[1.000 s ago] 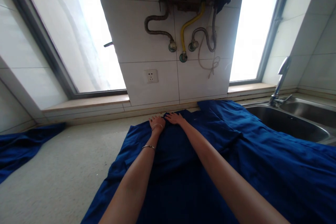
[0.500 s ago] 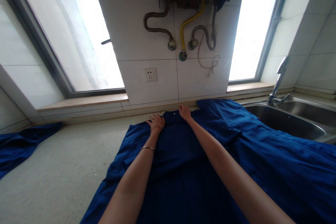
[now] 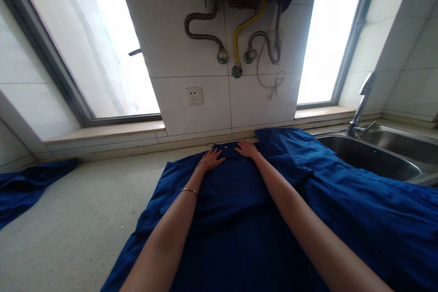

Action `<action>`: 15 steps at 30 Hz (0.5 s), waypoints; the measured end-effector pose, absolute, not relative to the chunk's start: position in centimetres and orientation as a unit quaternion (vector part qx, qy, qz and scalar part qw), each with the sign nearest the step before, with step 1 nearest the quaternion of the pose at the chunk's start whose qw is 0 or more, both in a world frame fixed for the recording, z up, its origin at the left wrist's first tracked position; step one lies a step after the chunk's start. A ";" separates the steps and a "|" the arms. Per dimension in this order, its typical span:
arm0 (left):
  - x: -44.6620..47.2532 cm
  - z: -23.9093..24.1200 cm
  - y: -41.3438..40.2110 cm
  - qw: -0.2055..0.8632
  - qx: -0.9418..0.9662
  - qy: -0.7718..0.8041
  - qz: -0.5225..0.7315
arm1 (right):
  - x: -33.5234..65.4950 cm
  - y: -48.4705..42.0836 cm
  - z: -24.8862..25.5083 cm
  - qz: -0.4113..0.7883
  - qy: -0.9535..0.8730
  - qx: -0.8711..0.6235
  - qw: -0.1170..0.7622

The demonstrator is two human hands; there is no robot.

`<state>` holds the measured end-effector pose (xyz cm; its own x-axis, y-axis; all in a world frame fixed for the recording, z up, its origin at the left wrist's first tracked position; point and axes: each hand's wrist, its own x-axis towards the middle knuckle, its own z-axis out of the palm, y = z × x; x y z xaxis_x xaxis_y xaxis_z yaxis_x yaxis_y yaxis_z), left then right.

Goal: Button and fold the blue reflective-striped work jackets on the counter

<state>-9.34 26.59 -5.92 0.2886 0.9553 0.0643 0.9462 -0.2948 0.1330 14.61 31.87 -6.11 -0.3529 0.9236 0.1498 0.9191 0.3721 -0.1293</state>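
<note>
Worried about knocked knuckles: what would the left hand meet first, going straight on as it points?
Beyond the dark-blue cloth under it, the left hand would likely first meet the low, pale ledge along the white tiled wall; the depth is unclear.

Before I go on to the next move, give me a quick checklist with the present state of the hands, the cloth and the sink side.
1. Left hand on the cloth: ok, palm down near its far edge, fingers spread.
2. Right hand on the cloth: ok, palm down near the same edge, apart from the left.
3. Blue cloth smooth: not ok, creases run across it between the forearms.
4. Cloth's near edge lying straight: cannot tell, it runs out of the picture.
5. Cloth separate from the blue fabric toward the sink: cannot tell, dark folds hide where they meet.
6. Tap not running: ok, no stream shows.
</note>
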 end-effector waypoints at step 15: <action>-8.7 -4.2 24.4 -0.024 0.816 0.542 0.200 | 11.7 27.3 -4.9 0.027 -0.821 -0.556 0.127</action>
